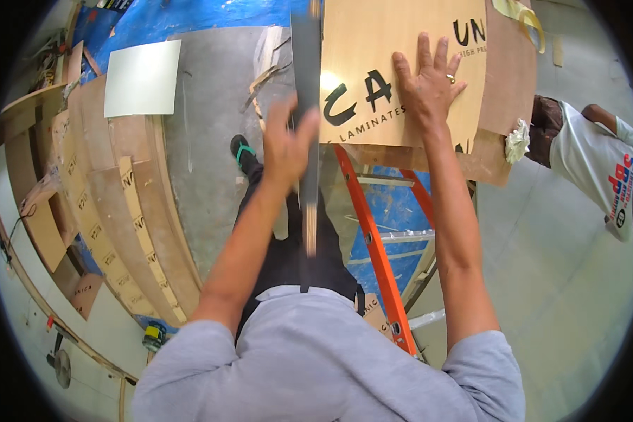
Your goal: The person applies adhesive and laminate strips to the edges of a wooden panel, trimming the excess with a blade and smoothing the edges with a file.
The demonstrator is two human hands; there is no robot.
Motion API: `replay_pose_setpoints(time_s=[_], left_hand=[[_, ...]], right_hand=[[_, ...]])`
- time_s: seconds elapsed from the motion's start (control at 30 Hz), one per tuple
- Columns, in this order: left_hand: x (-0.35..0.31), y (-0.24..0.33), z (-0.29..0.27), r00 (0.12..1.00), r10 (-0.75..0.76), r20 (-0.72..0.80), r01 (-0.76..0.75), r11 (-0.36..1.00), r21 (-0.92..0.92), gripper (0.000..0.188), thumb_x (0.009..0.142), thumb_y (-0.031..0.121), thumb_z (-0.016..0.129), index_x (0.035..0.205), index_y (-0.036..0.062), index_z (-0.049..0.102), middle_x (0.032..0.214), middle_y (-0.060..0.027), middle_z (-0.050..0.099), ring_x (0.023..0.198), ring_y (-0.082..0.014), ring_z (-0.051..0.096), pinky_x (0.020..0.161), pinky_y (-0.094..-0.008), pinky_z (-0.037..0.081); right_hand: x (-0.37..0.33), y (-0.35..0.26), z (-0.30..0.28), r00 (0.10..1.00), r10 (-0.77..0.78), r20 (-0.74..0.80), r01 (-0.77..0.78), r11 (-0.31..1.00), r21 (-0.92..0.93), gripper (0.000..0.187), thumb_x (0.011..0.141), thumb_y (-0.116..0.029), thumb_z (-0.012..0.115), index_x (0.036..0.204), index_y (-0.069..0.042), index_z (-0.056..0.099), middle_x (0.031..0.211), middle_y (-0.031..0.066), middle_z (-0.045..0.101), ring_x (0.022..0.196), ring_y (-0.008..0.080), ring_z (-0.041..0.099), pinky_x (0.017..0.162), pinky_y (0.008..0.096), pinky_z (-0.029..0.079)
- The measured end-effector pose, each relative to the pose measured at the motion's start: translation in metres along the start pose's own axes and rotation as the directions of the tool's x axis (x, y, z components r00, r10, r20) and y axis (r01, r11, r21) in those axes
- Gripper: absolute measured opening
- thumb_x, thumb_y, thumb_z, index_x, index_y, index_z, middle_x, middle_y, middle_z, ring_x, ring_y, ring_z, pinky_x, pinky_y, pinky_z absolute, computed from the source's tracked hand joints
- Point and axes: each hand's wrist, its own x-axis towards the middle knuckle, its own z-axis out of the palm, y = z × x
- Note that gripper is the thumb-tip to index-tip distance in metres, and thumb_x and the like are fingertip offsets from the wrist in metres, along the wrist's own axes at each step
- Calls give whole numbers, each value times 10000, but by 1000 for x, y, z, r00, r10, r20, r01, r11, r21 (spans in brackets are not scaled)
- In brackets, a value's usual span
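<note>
Strips (141, 226) of printed veneer are lying left of the laminate sheet (369, 46); the left hand (284, 144) is blurring against a dark board (309, 172) flanking the sheet's left edge, whether grasping I cannot tell; an orange ladder (377, 250) is standing below the sheet; the right hand (429, 88) is resting spread atop it, clasping nothing

Wood panels (109, 183) and an orange ladder (375, 246) suggest a workshop.

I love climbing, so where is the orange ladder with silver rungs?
The orange ladder is right of centre in the head view, below the flat yellowish board under the right hand, left of that forearm.
</note>
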Motion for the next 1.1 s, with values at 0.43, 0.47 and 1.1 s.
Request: replay_pose_setpoints(time_s=[0.43, 0.47, 1.1], left_hand=[[76, 37, 11, 999, -27, 31, 24, 994, 108, 497, 943, 212, 728, 1357, -46, 631, 1393, -228, 630, 1304, -345, 590, 1110, -396, 439], [144, 32, 22, 995, 88, -36, -85, 993, 82, 501, 948, 223, 725, 1360, -44, 628, 1339, -221, 643, 1283, -346, 594, 1094, -396, 447], [201, -28, -33, 987, -42, -158, -34, 892, -451, 649, 963, 423, 741, 1416, -21, 606, 1235, -57, 660, 1091, -143, 587, 979, -310, 471]], right_hand=[[13, -3, -4, 999, -5, -38, 4, 1000, -15, 808, 952, -705, 514, 1606, -233, 465, 1728, 205, 248, 1585, 521, 139, 1155, 826, 65], [17, -5, -2, 999, -19, -43, 19, 1000, -11, 807, 952, -705, 514, 1605, -233, 466, 1727, 206, 249, 1586, 519, 139, 1156, 825, 62], [12, -6, -5, 997, 77, 10, -77, 997, -16, 808, 978, -704, 514, 1619, -219, 437, 1741, 201, 209, 1588, 497, 149, 1187, 781, 86]])
